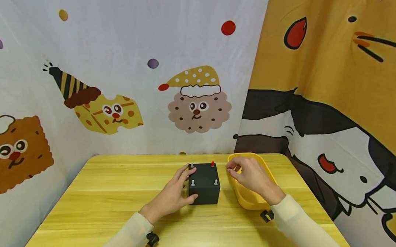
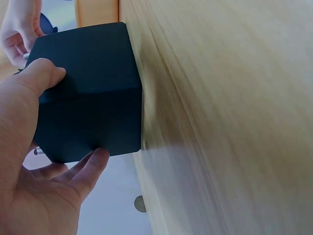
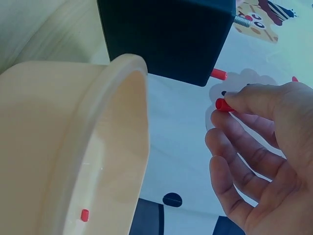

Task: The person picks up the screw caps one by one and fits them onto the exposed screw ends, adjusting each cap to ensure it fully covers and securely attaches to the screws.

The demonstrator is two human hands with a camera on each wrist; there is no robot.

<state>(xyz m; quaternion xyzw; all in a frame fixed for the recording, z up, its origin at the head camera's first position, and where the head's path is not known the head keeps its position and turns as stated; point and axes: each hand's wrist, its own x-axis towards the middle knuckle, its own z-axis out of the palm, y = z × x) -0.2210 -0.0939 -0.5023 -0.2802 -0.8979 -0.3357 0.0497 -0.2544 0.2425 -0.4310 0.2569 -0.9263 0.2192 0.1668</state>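
On one wood-grained worktop (image 1: 88, 202), one yellow tray (image 1: 246, 200) stands just right of one plain, boxy black block (image 1: 204, 193). The left hand (image 1: 169, 198) grips the block's left side, thumb and fingers spread wide; right of the block, the right hand (image 1: 251, 174) pinches one red cap (image 3: 224, 105). Atop the block rise four posts (image 1: 193, 183), three bare metal, one red-topped. Another small red piece (image 3: 85, 215) lies in the tray.
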